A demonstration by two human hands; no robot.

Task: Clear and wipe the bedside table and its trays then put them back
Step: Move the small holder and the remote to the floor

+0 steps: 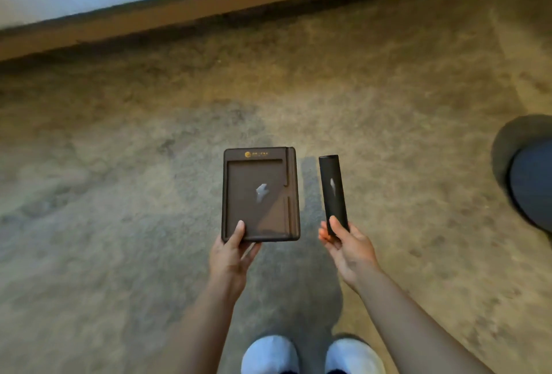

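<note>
A dark brown rectangular tray (260, 194) with a gold logo near its far edge and a shallow empty recess is held level above the carpet. My left hand (231, 251) grips its near left corner, thumb on top. To its right, my right hand (346, 246) holds the near end of a slim black remote control (333, 191), which points away from me. Both objects show a small glare spot. The bedside table is not in view.
Beige carpet (119, 194) covers the floor. A wooden skirting board (209, 6) runs along the wall at the top. A dark round object (531, 176) sits at the right edge. My two white shoes (310, 355) show at the bottom.
</note>
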